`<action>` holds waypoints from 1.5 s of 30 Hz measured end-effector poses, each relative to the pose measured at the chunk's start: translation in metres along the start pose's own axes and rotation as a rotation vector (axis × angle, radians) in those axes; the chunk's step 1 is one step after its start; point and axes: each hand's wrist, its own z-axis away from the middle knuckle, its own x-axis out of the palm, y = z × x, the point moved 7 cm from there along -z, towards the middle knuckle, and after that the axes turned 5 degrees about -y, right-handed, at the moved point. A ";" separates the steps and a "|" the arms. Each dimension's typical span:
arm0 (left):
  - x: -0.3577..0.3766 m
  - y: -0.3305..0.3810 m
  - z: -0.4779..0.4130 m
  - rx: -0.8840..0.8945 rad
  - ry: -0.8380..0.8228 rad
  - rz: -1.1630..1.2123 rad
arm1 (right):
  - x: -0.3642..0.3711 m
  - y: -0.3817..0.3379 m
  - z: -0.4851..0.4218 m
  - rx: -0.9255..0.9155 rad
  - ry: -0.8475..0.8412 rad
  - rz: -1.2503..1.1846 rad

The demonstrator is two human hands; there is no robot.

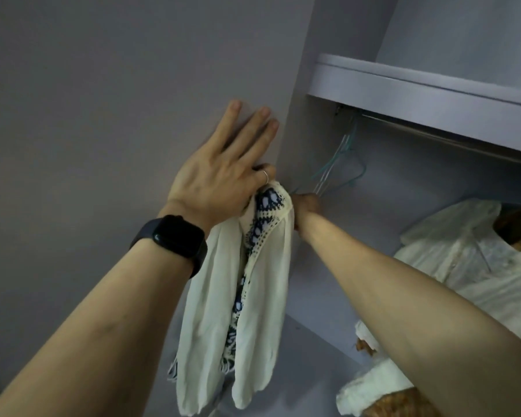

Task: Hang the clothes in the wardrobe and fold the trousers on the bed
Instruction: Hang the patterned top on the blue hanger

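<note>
Against the wardrobe panel [103,100], one cream garment [217,311] is thumb-pinched by the left hand [220,176], wire hangers [325,179] gripped by the right hand [306,204].

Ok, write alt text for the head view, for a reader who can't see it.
A person's left hand pinches a cream garment with navy trim while its other fingers lie flat on a wardrobe panel. The right hand reaches the wire hangers on the rail; its grip is unclear.
</note>
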 end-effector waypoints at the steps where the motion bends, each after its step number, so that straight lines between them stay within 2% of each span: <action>1: -0.002 0.001 -0.001 0.001 -0.018 -0.006 | 0.002 -0.001 0.001 0.015 -0.046 -0.058; 4: -0.009 0.003 -0.002 -0.010 -0.058 0.003 | 0.008 -0.008 0.012 0.036 -0.155 -0.191; 8: -0.008 0.002 -0.001 0.008 -0.107 -0.003 | 0.008 -0.005 0.013 0.016 -0.113 -0.192; 10: -0.007 0.001 0.000 0.017 -0.124 -0.001 | 0.002 -0.006 0.026 0.003 -0.057 -0.150; 14: -0.006 0.001 0.000 0.027 -0.158 -0.014 | -0.033 -0.013 0.042 -0.062 0.145 0.124; 17: -0.011 0.002 0.000 0.039 -0.167 -0.008 | -0.061 -0.019 0.048 -0.075 0.257 0.236; 26: -0.012 0.003 0.000 0.034 -0.127 0.016 | -0.089 -0.028 0.075 -0.167 0.399 0.128; 30: -0.010 0.003 0.001 0.023 -0.111 0.043 | -0.089 -0.009 0.091 -0.125 0.360 0.071; 37: -0.012 0.001 0.001 0.032 -0.120 0.079 | -0.096 0.049 0.098 0.084 0.282 -0.162; 42: -0.015 -0.004 -0.002 0.021 -0.295 0.103 | -0.126 0.079 0.123 0.127 0.239 -0.182; 45: -0.022 -0.002 -0.003 0.007 -0.445 0.196 | -0.158 0.076 0.172 0.171 0.194 -0.203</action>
